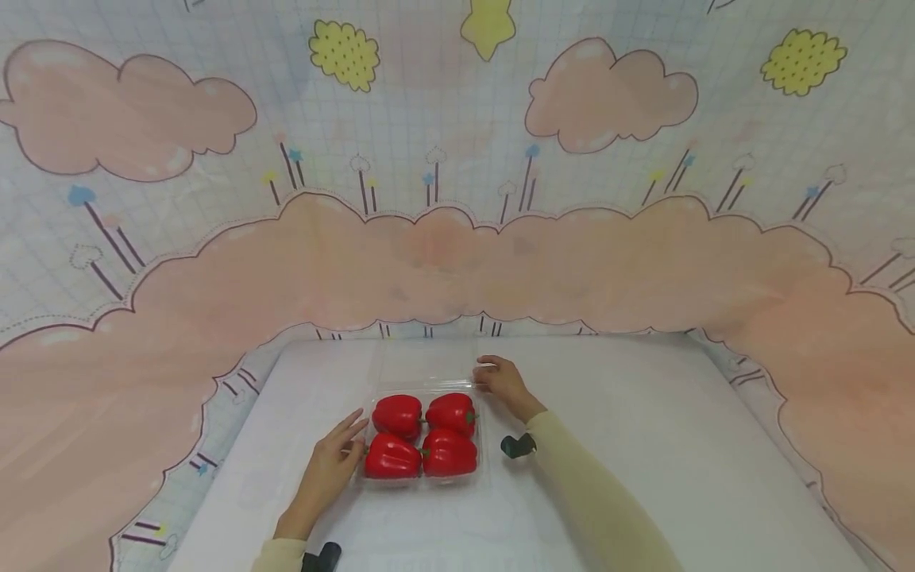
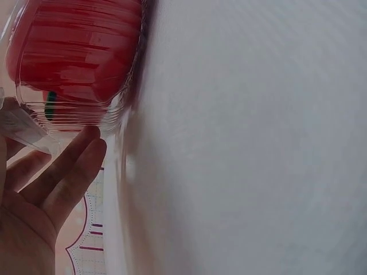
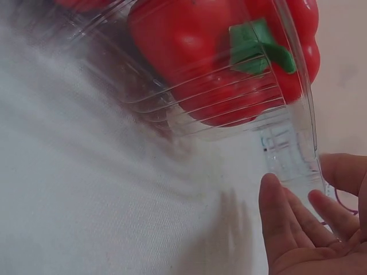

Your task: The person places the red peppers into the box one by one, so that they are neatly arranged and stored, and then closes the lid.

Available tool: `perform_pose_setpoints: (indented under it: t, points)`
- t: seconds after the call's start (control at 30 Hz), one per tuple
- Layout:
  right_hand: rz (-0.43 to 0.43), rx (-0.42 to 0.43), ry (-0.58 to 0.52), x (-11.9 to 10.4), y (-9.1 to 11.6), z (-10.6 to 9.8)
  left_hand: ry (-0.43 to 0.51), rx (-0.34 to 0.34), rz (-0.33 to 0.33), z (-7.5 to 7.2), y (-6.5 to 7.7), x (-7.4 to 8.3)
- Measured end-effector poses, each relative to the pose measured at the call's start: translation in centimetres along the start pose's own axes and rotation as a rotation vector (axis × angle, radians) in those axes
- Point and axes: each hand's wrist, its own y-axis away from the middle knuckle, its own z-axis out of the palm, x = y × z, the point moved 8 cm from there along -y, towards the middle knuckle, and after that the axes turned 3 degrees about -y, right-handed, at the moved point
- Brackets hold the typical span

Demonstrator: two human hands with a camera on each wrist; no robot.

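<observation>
A clear plastic clamshell box (image 1: 422, 482) lies on the white table with its lid (image 1: 425, 365) folded back, away from me. Several red bell peppers (image 1: 450, 453) with green stems fill it in two rows. My left hand (image 1: 329, 469) is at the box's left side, its fingers extended; in the left wrist view the fingertips (image 2: 92, 134) meet or nearly meet the ridged wall. By the back right corner, my right hand (image 1: 506, 385) has its fingers loosely bent around the lid's edge. In the right wrist view, thumb and fingers stand apart; contact with the plastic is unclear.
The white tabletop (image 1: 629, 413) stretches to both sides of the box. A patterned cloth (image 1: 457, 262) with clouds and stars rises behind the table and along its sides. Black wrist-worn devices (image 1: 518, 446) show at both wrists.
</observation>
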Motion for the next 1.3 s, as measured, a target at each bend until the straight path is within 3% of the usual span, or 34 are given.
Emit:
perform_pose_setpoints:
  t: [0.27,0.77,1.0,1.3]
  points:
    - [0.014,0.01,-0.045,-0.1,0.4,-0.3,0.003,-0.012,-0.007,-0.1,0.0,0.3]
    - [-0.101,0.001,-0.122,-0.9,1.0,-0.6,0.018,-0.007,0.006,0.0,0.0,0.4]
    - [-0.09,0.013,-0.105,-1.4,1.4,-0.9,0.019,0.012,0.015,-0.1,0.1,0.7]
    - [-0.146,0.001,-0.127,-2.0,1.7,-1.3,0.023,-0.007,0.008,0.0,0.1,0.8]
